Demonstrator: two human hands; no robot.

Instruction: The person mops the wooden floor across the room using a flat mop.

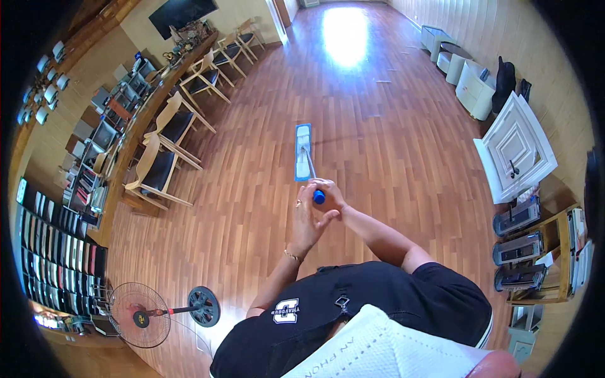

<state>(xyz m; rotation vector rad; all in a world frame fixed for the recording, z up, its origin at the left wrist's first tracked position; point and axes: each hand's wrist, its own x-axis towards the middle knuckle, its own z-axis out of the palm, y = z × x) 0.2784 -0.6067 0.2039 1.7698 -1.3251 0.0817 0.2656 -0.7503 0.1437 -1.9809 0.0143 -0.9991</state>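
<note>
A flat mop with a white plate and blue pad (pixel 303 165) lies on the wood floor ahead of me, its pad lengthwise away from me. Its thin pole (pixel 312 169) rises toward me and ends in a blue grip cap (pixel 319 198) between my hands. My right hand (pixel 332 194) is closed round the pole just below the cap. Beside the cap, my left hand (pixel 307 222) has its fingers stretched out and its thumb apart; its fingertips lie against or very close to the pole. A bracelet circles the left wrist.
Several wooden chairs (pixel 165 126) line a long counter on the left. A standing fan (pixel 140 315) with a round base (pixel 204 307) is at lower left. On the right are white cabinets (pixel 476 91), a leaning white door panel (pixel 513 151) and a display rack (pixel 554 252).
</note>
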